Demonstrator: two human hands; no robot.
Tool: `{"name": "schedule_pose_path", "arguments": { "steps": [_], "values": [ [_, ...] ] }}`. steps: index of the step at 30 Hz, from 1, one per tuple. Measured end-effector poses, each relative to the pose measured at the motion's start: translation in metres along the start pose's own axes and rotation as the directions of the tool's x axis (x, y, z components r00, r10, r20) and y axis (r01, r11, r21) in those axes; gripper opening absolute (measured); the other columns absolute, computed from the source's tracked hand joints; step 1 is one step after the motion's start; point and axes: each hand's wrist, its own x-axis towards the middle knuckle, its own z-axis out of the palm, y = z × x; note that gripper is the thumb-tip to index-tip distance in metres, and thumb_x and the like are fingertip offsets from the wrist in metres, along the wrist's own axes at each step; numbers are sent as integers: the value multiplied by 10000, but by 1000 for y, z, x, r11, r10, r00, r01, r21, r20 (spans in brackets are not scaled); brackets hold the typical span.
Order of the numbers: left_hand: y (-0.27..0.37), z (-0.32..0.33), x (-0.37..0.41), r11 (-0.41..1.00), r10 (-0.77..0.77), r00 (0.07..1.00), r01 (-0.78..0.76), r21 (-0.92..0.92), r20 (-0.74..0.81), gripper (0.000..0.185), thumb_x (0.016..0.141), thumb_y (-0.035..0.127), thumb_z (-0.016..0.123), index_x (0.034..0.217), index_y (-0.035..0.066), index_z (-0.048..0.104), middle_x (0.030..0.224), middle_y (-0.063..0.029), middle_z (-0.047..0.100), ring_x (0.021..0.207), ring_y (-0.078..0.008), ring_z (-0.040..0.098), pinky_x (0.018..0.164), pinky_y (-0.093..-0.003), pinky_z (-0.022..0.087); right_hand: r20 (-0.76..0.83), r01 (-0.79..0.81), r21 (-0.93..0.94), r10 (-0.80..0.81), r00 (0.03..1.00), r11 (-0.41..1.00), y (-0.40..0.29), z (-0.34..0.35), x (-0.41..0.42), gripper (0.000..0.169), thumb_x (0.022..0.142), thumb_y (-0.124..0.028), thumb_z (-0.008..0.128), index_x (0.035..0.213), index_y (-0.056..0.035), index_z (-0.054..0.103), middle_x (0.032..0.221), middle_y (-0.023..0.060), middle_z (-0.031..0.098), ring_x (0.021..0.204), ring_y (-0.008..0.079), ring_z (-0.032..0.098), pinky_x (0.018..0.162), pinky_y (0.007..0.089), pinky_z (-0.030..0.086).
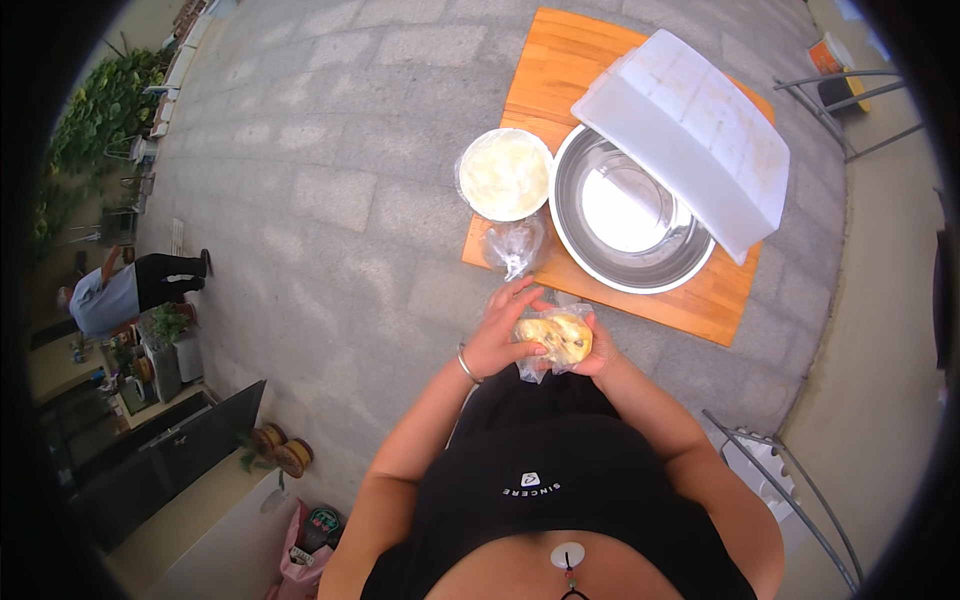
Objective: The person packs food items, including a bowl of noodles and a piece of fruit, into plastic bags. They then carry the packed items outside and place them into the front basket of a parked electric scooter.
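Observation:
My right hand (598, 352) holds a yellow piece of food (566, 339) in a clear plastic bag, close to my body at the near edge of a wooden board (667, 311). Against the food's left side rests my left hand (504, 326), thumb on the bag, fingers spread. Just beyond the left fingertips lies a bunched clear plastic bag (515, 244). A round white container (505, 174) with pale contents under clear film stands behind it. To its right is a large steel basin (630, 217), partly covered by a tilted white plastic tub (690, 135).
Grey paving (322, 247) surrounds the board. Another person (120, 289) stands far left near potted plants (166, 324). Metal frames stand on the right, one near a white-and-orange bucket (829, 54). A pink bag (304, 559) lies at the lower left.

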Motion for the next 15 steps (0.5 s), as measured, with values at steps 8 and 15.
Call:
{"name": "schedule_pose_path", "arguments": {
  "steps": [8,15],
  "values": [
    [-61,27,19,743,-375,908,175,-646,-186,380,851,303,649,1095,20,582,1025,-56,623,940,-154,585,834,-282,440,-106,74,-89,-83,991,993,-36,-37,-5,404,827,-290,619,1076,19,537,1219,225,510,1093,396,529,778,501,518],
    [-137,10,69,854,-411,654,521,-17,-635,257,796,253,708,756,23,600,682,-54,608,602,-109,545,527,-243,431,-356,5,-381,-152,922,925,-54,-39,6,567,805,-274,630,1269,2,455,1243,213,514,1070,314,563,786,419,524]
  ]
}}
